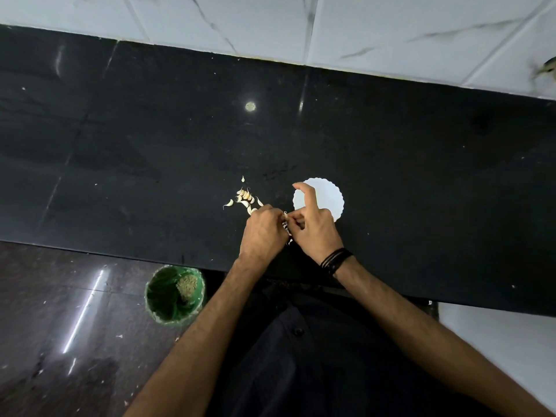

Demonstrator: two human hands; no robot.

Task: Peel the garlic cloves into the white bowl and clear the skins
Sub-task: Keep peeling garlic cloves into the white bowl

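Left hand and right hand pinching one garlic clove between them, right forefinger raised over white bowl

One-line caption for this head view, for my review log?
Both hands, left and right, peel a garlic clove over the black counter, between the clove pile and white bowl.

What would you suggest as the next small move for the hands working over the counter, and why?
Probably finish stripping the skin from the garlic clove pinched between the left hand and right hand, then drop it into the white bowl just beyond. Loose skins already lie under the hands, and unpeeled cloves wait to the left.
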